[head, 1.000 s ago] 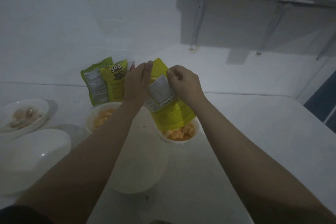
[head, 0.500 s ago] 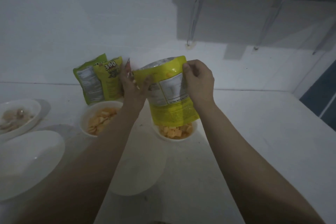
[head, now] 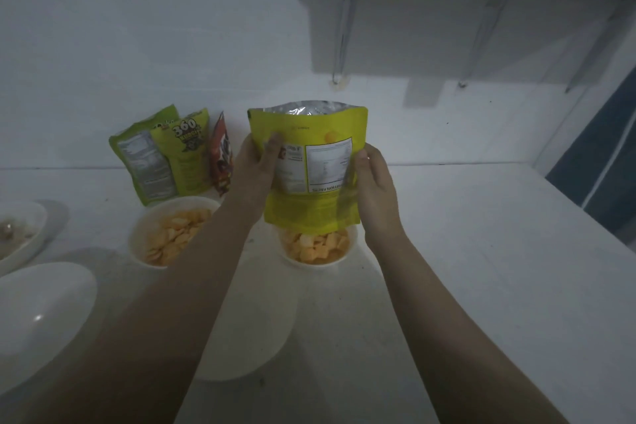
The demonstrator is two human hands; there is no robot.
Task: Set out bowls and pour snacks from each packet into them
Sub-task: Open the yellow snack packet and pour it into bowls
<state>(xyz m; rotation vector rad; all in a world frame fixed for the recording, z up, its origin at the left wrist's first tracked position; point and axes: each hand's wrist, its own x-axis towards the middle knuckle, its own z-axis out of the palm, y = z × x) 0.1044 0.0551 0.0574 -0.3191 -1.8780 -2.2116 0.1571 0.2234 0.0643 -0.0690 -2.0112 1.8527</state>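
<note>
Two hands hold our yellow packet [head: 309, 162] by its sides, the left hand [head: 256, 169] and the right hand [head: 373, 182] each gripping an edge. It hangs just above the bowl of orange snacks [head: 315, 246]. It looks light, soft and crinkly, so we hold gently. It stands tall, shiny open mouth up.

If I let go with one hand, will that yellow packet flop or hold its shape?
Likely flops some: the yellow packet is thin foil film, held at both side edges by the left hand and right hand. Probably light, since it hangs inverted over the filled bowl. The glossy film may slip.
</note>
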